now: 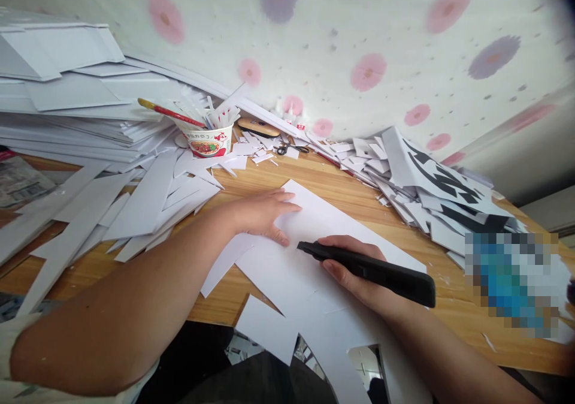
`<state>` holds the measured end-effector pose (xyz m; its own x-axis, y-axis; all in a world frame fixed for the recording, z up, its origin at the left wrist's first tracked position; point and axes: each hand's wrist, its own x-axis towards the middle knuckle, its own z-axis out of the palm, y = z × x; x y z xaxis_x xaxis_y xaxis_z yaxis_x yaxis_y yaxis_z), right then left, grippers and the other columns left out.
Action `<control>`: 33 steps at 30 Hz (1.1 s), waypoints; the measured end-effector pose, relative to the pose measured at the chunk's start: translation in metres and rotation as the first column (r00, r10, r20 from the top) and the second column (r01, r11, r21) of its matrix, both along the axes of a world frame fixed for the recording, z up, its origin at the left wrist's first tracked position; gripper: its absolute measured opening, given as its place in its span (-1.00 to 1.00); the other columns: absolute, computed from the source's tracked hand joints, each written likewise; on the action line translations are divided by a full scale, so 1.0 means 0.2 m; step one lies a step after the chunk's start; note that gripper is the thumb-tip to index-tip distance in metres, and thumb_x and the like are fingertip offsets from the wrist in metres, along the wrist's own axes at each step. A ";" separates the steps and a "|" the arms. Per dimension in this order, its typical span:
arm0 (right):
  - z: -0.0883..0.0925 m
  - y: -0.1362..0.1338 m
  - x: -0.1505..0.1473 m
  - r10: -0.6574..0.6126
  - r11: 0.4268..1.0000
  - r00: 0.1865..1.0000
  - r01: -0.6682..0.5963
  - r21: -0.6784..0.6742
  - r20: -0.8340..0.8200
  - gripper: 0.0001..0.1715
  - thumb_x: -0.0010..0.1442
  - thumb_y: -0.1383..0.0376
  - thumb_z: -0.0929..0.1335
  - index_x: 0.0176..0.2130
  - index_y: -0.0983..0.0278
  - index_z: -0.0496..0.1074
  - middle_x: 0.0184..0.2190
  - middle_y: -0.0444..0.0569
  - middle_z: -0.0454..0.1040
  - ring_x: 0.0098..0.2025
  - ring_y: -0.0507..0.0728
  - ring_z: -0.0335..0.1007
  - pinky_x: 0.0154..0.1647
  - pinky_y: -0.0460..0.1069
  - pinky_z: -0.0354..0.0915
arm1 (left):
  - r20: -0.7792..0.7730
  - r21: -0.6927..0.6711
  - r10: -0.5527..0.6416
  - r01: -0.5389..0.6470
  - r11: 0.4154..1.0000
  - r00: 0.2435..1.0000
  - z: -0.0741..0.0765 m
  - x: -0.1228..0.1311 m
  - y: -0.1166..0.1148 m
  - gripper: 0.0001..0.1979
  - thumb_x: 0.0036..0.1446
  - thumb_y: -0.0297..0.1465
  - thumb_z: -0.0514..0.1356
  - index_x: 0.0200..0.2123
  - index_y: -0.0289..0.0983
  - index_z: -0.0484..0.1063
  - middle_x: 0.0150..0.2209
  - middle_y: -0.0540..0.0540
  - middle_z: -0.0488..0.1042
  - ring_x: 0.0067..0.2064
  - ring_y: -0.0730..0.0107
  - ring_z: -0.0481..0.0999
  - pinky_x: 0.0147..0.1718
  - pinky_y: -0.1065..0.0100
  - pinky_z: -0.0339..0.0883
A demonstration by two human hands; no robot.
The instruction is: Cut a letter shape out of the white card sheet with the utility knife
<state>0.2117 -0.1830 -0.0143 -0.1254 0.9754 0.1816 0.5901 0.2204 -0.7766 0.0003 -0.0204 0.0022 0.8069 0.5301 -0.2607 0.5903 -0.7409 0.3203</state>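
1. The large white sheet (287,272) lies flat on the wooden table (341,188), with its near end hanging over the table's front edge towards the person.
2. The left hand (263,212) rests palm down on the sheet's far left corner, fingers stretched out flat and pressing on the paper; it grips nothing.
3. The right hand (359,278) is closed around a black cutter (372,270), which lies low across the middle of the sheet, its tip pointing left towards the left hand's thumb. Whether a blade touches the paper cannot be made out.
4. Left of the sheet, long white strips and wedges (135,206) lie scattered and overlapping on the table.
5. Beyond the sheet's far left corner stands a printed paper cup (211,140) stuffed with white offcuts, with a red-handled stick (168,112) leaning out of it.
6. Behind the sheet, near the flowered wall, a small pair of scissors (291,148) lies among paper scraps.
7. Far left of the sheet sits a tall stack of white boards (67,104).
8. Right of the sheet is a heap of cut pieces with black print (431,194).
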 end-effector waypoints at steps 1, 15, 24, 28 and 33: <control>0.00 0.00 -0.01 -0.002 1.000 1.000 0.002 0.011 0.013 -0.70 0.22 0.15 0.39 -0.04 0.12 0.48 -0.11 -0.06 0.60 -0.12 0.15 0.55 -0.18 -0.02 0.47 | -0.006 -0.001 -0.002 0.002 1.000 1.000 0.01 0.00 0.00 -0.17 -0.02 -0.10 0.37 0.28 -0.04 0.12 0.42 -0.06 -0.14 0.44 0.18 -0.22 0.38 0.17 -0.19; 0.01 -0.02 -0.09 0.044 0.930 0.980 -0.111 0.349 0.194 -0.70 0.17 0.36 0.37 -0.06 0.20 0.39 -0.45 -0.15 0.55 -0.52 0.00 0.45 -0.48 -0.14 0.36 | 0.001 -0.005 -0.005 0.005 1.000 1.000 0.00 0.01 0.01 -0.14 -0.05 -0.02 0.35 0.28 -0.03 0.12 0.42 -0.09 -0.14 0.44 0.18 -0.21 0.39 0.11 -0.18; 0.04 -0.03 -0.10 0.085 0.913 0.955 -0.189 0.363 0.283 -0.71 0.19 0.39 0.32 -0.05 0.25 0.34 -0.51 -0.14 0.46 -0.59 0.00 0.33 -0.55 -0.11 0.26 | -0.039 -0.019 0.071 -0.072 0.997 0.997 0.02 0.03 0.01 -0.06 -0.14 -0.07 0.43 0.29 -0.02 0.10 0.42 -0.18 -0.22 0.44 0.14 -0.21 0.37 0.11 -0.12; 0.05 -0.02 -0.10 0.104 0.904 0.951 -0.212 0.372 0.290 -0.71 0.18 0.40 0.32 -0.06 0.29 0.35 -0.54 -0.15 0.42 -0.60 -0.01 0.29 -0.57 -0.12 0.21 | -0.059 -0.016 0.086 -0.087 0.996 0.995 0.02 0.03 0.00 -0.06 -0.13 -0.09 0.44 0.29 -0.02 0.10 0.42 -0.19 -0.24 0.44 0.13 -0.22 0.37 0.10 -0.12; 0.04 -0.06 -0.08 0.085 0.915 0.954 -0.189 0.356 0.286 -0.72 0.18 0.39 0.33 -0.06 0.26 0.37 -0.53 -0.15 0.46 -0.57 0.00 0.35 -0.53 -0.11 0.27 | -0.049 -0.008 0.074 -0.075 0.997 0.996 0.01 0.03 0.00 -0.06 -0.14 -0.06 0.43 0.28 0.00 0.10 0.42 -0.18 -0.24 0.44 0.14 -0.21 0.36 0.10 -0.10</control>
